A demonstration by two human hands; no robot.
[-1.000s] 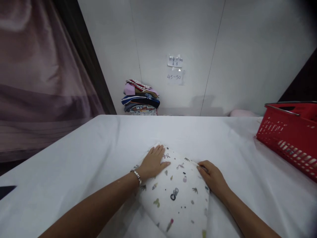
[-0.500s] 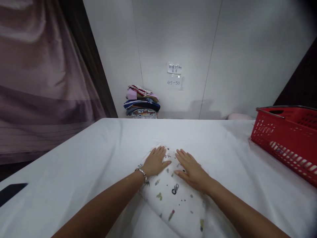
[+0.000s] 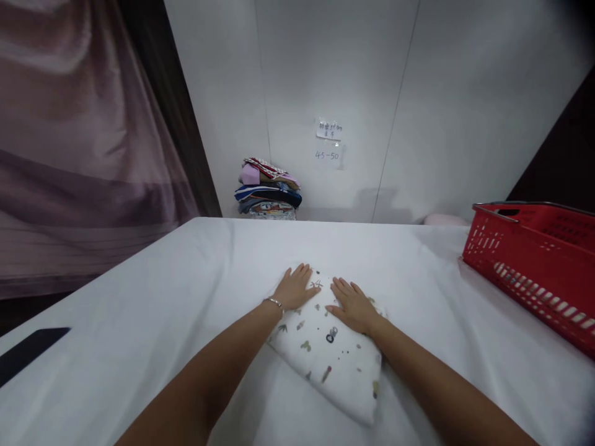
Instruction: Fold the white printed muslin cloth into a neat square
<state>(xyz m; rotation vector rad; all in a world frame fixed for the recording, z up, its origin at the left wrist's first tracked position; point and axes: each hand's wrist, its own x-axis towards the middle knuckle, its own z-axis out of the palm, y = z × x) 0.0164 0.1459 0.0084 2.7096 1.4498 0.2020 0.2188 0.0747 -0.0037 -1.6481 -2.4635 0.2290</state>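
Note:
A folded white cloth (image 3: 320, 353) with small printed motifs lies aslant on the white-covered table, its near corner toward me. My left hand (image 3: 294, 290) rests flat on its far left part, fingers stretched out, a silver bracelet at the wrist. On the far right part lies my right hand (image 3: 353, 305), palm down with its fingers out. Neither hand grips the fabric. Between the hands a dark printed mark shows on the cloth. The palms hide the parts of the cloth beneath them.
At the right of the table (image 3: 209, 248) stands a red plastic basket (image 3: 525, 260). A stack of folded clothes (image 3: 269, 192) sits beyond the far edge, by the wall. A dark flat object (image 3: 32, 353) lies at the left edge. A pink curtain (image 3: 93, 155) hangs at left.
The folded cloth now shows more of its near edge and corner, lying a little farther from me. Both hands stay flat on it. The view has shifted slightly.

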